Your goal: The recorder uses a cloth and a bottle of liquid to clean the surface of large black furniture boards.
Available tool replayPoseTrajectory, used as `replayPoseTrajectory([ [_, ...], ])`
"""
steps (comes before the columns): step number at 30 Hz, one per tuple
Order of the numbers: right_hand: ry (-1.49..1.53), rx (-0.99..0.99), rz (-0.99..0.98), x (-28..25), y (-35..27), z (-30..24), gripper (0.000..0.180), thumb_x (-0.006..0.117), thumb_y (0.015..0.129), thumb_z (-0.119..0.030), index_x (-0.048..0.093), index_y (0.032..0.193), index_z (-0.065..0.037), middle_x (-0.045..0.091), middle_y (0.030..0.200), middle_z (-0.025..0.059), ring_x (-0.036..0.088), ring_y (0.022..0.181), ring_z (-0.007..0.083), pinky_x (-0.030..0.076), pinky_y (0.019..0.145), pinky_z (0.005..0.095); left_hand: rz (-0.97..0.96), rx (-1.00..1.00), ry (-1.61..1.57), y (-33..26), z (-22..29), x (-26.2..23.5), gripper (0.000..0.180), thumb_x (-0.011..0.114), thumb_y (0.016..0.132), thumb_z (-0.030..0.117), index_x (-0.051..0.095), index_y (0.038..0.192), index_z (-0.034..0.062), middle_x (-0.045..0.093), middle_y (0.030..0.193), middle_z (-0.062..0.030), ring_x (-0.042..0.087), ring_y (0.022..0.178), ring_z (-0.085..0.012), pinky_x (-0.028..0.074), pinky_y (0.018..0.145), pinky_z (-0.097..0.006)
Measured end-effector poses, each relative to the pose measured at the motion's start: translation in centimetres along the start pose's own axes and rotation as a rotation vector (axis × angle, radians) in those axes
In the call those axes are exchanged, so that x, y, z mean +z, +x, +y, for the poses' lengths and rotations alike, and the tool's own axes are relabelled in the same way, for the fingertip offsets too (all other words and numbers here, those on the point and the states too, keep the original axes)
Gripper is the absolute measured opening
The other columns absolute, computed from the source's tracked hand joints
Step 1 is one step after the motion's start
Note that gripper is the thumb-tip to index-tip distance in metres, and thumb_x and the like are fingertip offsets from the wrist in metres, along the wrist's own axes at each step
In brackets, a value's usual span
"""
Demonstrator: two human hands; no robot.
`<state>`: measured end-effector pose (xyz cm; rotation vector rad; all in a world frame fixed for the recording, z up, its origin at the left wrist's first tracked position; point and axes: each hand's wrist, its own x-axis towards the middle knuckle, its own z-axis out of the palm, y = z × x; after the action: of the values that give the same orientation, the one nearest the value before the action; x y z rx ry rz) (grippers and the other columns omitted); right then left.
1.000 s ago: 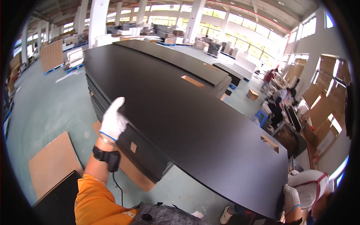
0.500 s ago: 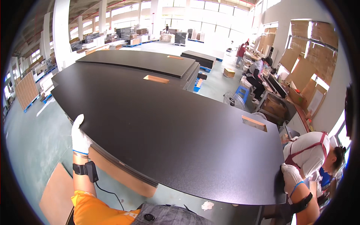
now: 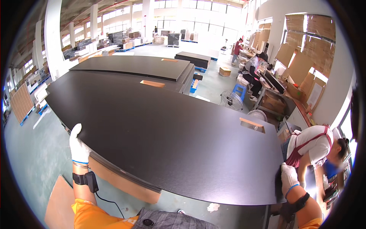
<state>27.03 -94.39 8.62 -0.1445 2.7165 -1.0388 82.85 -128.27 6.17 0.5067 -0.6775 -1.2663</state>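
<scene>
A very large black board [image 3: 164, 129] lies flat on a stack of similar boards in front of me. My left hand [image 3: 78, 144], in a white glove, grips its near left edge. At the near right corner of the board, my right hand [image 3: 288, 178], also gloved, holds the edge. A black band sits on each of my wrists. The board has a small rectangular cut-out [image 3: 252, 124] near its right end, showing brown core.
A person in a white top and red apron [image 3: 316, 147] bends over just beyond the board's right end. Another stack of black boards [image 3: 141, 66] lies behind. Seated people work at desks [image 3: 256, 68] at the right. Cardboard sheets [image 3: 57, 206] lie on the green floor at lower left.
The view has swung right, bringing the board's right end and my right hand into sight. My left hand stays on the board's left edge. The person in the apron now appears closer.
</scene>
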Motion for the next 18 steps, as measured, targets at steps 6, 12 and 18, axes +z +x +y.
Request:
replayPoseTrajectory([
  [6, 0.344, 0.095, -0.123, 7.9, 4.9, 8.5, 0.041, 0.050, 0.094, -0.040, 0.066, 0.100, -0.003, 0.060, 0.080, 0.0061, 0.050, 0.069, 0.0182, 0.043, 0.065, 0.0384, -0.112, 0.041, 0.051, -0.3, 0.4, 2.5, 0.027, 0.062, 0.084, 0.015, 0.061, 0.108, 0.0026, 0.066, 0.106, -0.0105, 0.064, 0.097, -0.0240, 0.052, 0.089, -0.037],
  [12, 0.694, 0.241, -0.278, 18.4, 6.0, 11.9, 0.066, 0.050, 0.092, -0.055, 0.048, 0.134, -0.005, 0.049, 0.134, 0.0081, 0.046, 0.117, 0.0242, 0.035, 0.100, 0.0495, -0.204, 0.207, 0.111, -2.5, 3.2, 3.1, 0.017, 0.059, 0.087, 0.012, 0.064, 0.101, 0.0032, 0.066, 0.103, -0.0076, 0.063, 0.095, -0.0197, 0.052, 0.086, -0.034],
  [18, 1.085, 0.317, -0.287, 27.1, 12.3, 19.0, 0.076, 0.046, 0.090, -0.065, 0.058, 0.120, 0.004, 0.064, 0.115, 0.0110, 0.061, 0.095, 0.0239, 0.049, 0.087, 0.0388, -0.352, 0.716, 0.290, -4.7, 4.6, 3.6, 0.026, 0.045, 0.099, 0.012, 0.061, 0.115, -0.0024, 0.064, 0.116, -0.0130, 0.063, 0.102, -0.0209, 0.053, 0.090, -0.033],
])
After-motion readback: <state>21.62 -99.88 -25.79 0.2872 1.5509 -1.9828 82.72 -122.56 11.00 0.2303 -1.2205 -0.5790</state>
